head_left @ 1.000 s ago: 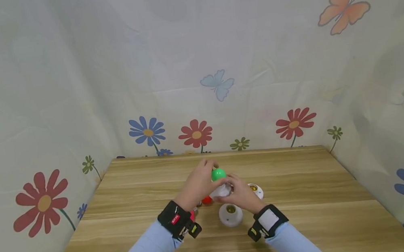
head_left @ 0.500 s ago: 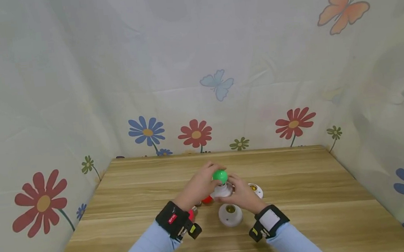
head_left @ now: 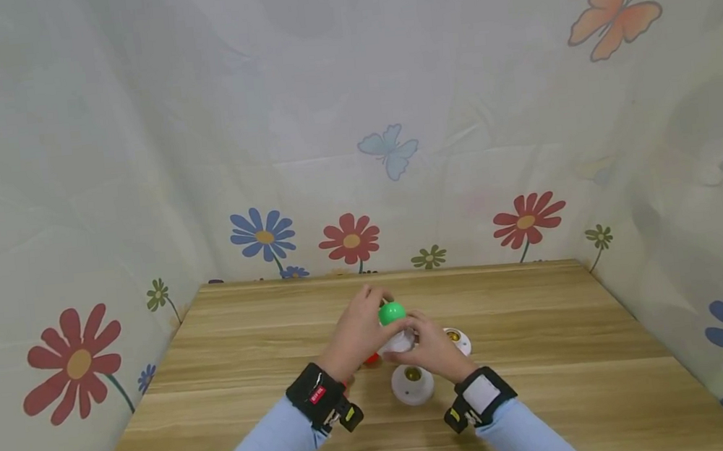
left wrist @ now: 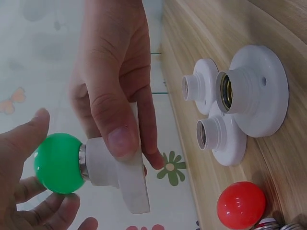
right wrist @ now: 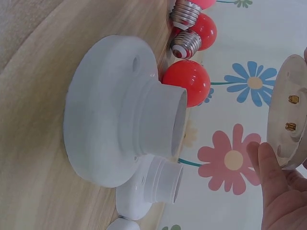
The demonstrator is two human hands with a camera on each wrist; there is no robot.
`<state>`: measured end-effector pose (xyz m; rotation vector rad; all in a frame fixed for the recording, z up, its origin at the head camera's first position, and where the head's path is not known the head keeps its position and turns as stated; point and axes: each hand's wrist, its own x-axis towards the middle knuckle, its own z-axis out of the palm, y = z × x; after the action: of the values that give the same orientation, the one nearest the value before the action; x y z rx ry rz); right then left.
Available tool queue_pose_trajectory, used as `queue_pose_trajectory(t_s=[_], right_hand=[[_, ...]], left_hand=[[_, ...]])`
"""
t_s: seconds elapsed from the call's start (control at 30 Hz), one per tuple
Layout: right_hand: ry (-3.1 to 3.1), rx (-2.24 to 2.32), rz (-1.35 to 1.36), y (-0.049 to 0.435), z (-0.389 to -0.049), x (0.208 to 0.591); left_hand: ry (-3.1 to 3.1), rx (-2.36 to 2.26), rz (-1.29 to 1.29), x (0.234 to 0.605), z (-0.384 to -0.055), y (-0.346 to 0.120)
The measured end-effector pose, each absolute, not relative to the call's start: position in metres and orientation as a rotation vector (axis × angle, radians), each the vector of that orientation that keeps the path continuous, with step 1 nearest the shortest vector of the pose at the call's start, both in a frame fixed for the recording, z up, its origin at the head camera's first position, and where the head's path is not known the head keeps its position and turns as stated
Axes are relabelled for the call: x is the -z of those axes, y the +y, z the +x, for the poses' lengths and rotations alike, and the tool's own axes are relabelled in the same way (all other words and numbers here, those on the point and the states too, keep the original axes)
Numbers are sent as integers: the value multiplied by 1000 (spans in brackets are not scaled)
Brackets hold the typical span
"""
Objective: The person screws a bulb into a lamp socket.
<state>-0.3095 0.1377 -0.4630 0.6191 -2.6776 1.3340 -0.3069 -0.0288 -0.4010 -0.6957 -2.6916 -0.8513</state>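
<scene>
A green light bulb [head_left: 392,313] sits at the mouth of a white lamp socket [left wrist: 105,163], held above the table. A thin strip of its metal screw cap shows at the collar in the left wrist view. My left hand [head_left: 355,335] holds the bulb's globe between thumb and fingers. On the other side, my right hand [head_left: 435,353] grips the socket, its thumb [left wrist: 122,139] against the collar. The socket's underside, with brass terminals [right wrist: 290,126], faces the right wrist camera.
More white lamp sockets stand on the wooden table [head_left: 545,367], one near the front [head_left: 412,385] and one behind my right hand [head_left: 456,341]. Several red bulbs lie left of them, including one red bulb [right wrist: 187,82] beside a socket. A flowered curtain [head_left: 302,151] hangs behind.
My left hand has twisted around the green bulb, its fingers reaching over to the right and then coming back left. The right hand keeps the socket nearly still.
</scene>
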Motion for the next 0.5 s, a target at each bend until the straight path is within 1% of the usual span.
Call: queue_pose_trajectory(t_s=[0.13,0.37,0.5], right_hand=[[-2674,-1331,618,137,-309,463],[-2679,-1275,616,140,-308,464],[-2673,-1263,611,139,-309,465]], left_hand=[[-2669,874,-701,403,-307,-28],[-2693,1036,-818,401,-309,-29],[-2737,1063,-833,398,-308,-29]])
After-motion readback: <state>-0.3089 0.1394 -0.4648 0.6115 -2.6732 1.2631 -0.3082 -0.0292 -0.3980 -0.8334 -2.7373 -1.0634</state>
